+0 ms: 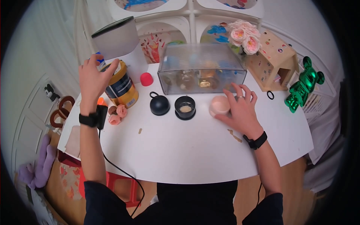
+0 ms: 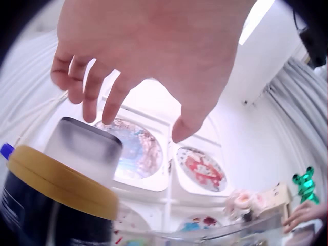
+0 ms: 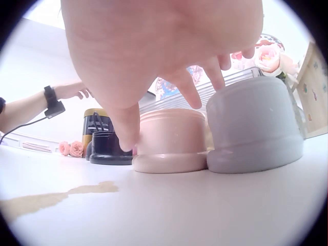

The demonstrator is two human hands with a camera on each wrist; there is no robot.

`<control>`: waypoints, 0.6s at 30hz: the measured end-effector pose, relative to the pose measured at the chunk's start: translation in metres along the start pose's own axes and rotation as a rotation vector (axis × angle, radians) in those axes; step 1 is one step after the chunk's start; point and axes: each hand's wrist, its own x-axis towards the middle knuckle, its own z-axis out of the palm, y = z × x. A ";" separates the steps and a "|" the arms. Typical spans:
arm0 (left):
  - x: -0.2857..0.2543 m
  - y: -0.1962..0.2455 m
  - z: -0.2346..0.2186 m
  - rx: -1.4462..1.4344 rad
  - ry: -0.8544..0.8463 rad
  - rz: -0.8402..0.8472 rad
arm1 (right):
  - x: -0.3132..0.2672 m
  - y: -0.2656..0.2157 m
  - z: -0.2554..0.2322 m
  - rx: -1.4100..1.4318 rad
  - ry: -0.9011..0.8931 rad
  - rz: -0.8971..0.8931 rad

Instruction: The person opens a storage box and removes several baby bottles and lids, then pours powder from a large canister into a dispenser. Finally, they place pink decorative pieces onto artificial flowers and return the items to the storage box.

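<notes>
On the table (image 1: 180,153), right of its middle and toward the far edge, the pink cup (image 1: 218,106) stands upright, broad base down, mouth up, its axis vertical. The right hand (image 1: 242,110) spreads over it, thumb at its left side; whether skin meets cup I cannot tell. The grey cup (image 3: 256,128) stands upright just beside. Near the table's far left corner, the left hand (image 1: 93,77), fingers apart, hovers by the yellow-lidded can (image 1: 123,90), long axis vertical, lid up.
</notes>
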 end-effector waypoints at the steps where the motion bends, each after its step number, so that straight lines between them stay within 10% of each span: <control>1: 0.010 -0.013 0.012 0.096 -0.035 0.006 | 0.001 -0.002 -0.002 0.005 0.015 0.000; 8: 0.026 -0.021 0.052 0.193 -0.438 -0.199 | -0.001 -0.001 -0.007 0.023 0.154 -0.029; 18: 0.033 -0.033 0.057 0.085 -0.403 -0.098 | -0.008 -0.006 -0.010 0.136 0.231 -0.038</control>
